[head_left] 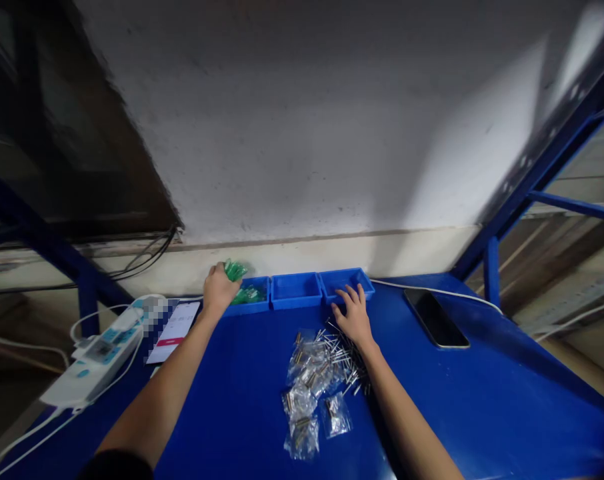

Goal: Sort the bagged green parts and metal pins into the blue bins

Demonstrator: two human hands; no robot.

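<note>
My left hand (221,288) is closed on a bunch of green plastic packets (235,269), held just above the left blue bin (252,307). More green packets (249,295) lie inside that bin. With fingers spread, my right hand (353,315) reaches over the front edge of the right blue bin (327,288); nothing shows in its grasp. Below it lies a loose heap of thin metal pins (343,357), partly hidden by my right wrist. Small clear bags (302,400) with metal pieces in them are piled beside the pins.
Between the other two stands a middle blue bin (296,305). A dark phone (436,319) lies at the right, and a lit phone (175,333) at the left near a white power strip (102,353). A white cable (442,291) runs along the back by the wall.
</note>
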